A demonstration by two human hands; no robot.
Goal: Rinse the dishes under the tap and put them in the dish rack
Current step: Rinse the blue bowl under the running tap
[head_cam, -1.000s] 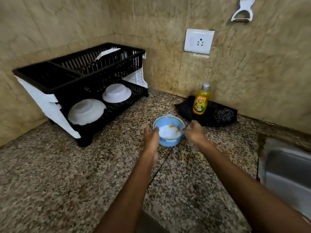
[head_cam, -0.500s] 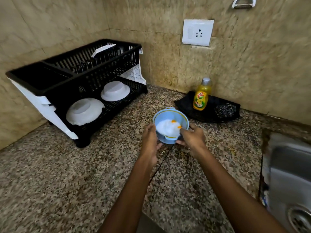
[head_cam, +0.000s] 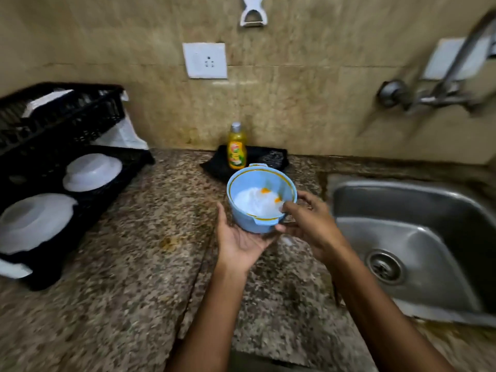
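Observation:
A light blue bowl [head_cam: 257, 183] with small handles, white foam and orange bits inside, is held above the granite counter [head_cam: 120, 277]. My left hand [head_cam: 239, 237] cups it from below. My right hand [head_cam: 308, 224] grips its right rim, thumb over the edge. The black dish rack [head_cam: 40, 124] stands at the left with two white bowls [head_cam: 92, 171] [head_cam: 35, 221] upside down on its lower tier. The steel sink [head_cam: 418, 237] lies to the right, with the tap [head_cam: 461, 55] on the wall above it; no water runs.
A yellow dish soap bottle [head_cam: 236, 147] stands on a black tray [head_cam: 214, 166] with a dark scrubber [head_cam: 272, 158] behind the bowl. A wall socket [head_cam: 205, 60] and a white peeler [head_cam: 252, 12] hang above. The sink drain [head_cam: 385, 265] is uncovered.
Both hands lifted the blue bowl off the counter and carried it right, toward the sink. My view swung right, bringing the sink and tap into sight.

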